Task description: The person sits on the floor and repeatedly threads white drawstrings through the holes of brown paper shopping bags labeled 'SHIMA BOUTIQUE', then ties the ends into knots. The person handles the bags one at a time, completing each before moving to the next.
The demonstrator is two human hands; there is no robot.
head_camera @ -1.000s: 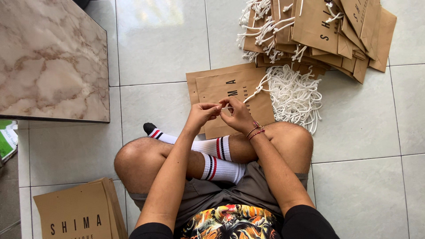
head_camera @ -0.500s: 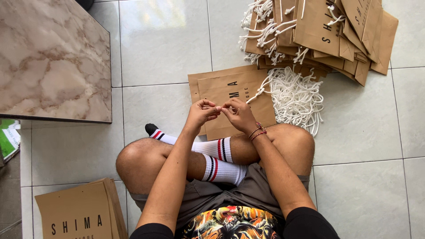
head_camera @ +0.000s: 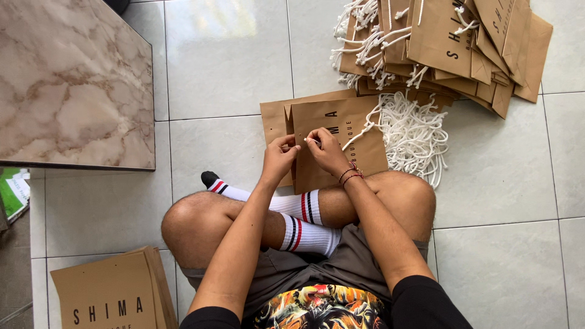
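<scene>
I sit cross-legged on a tiled floor. A flat brown paper bag (head_camera: 341,143) lies in front of my knees. My left hand (head_camera: 279,157) pinches the bag's near top edge. My right hand (head_camera: 326,149), with bracelets on its wrist, grips the end of a white cord (head_camera: 361,129) at that same edge. The cord trails off to the right over the bag toward a loose heap of white cords (head_camera: 413,133).
A stack of brown bags with cord handles (head_camera: 445,45) lies at the far right. A marble-topped table (head_camera: 70,82) stands at the left. Another pile of flat brown bags (head_camera: 113,292) sits by my left knee. Green packaging (head_camera: 12,192) shows at the left edge.
Both hands stay together at the bag's top edge, with only small finger movements. The view has shifted slightly.
</scene>
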